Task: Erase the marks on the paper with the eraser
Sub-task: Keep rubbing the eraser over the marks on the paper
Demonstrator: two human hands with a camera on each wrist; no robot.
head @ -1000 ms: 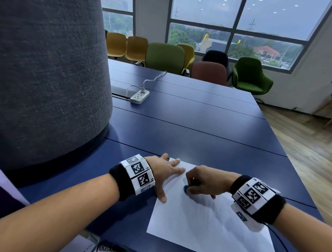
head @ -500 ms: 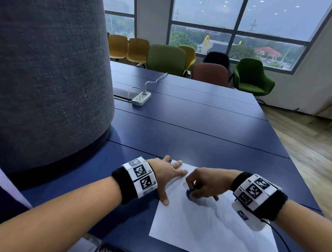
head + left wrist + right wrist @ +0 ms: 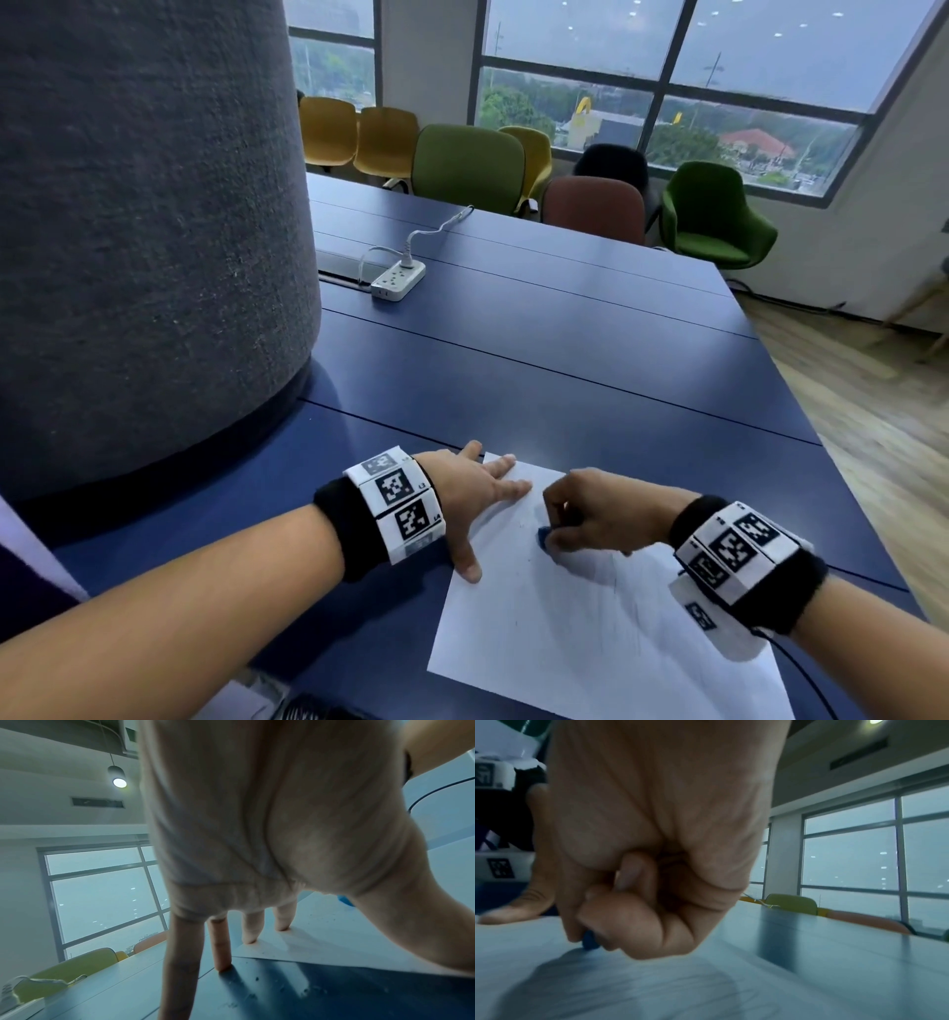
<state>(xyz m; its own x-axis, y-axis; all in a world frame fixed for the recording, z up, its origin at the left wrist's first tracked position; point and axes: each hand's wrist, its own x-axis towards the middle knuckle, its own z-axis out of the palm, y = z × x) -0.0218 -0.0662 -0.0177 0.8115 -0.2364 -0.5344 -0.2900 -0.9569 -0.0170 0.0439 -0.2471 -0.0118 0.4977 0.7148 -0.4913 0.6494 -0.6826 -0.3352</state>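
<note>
Here the right hand [image 3: 590, 519] pinches the blue eraser [image 3: 543, 538] against the paper [image 3: 590, 632]; the left hand [image 3: 475, 496], fingers spread flat, pins its corner to the table [image 3: 565, 360].

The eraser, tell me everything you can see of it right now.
The eraser is small and blue; only a sliver shows. The right hand pinches it in curled fingers, with its tip down on the white paper, near the far left corner. The left hand lies spread beside it, apart from it, fingertips on the sheet. Its shape and wear are hidden.
</note>
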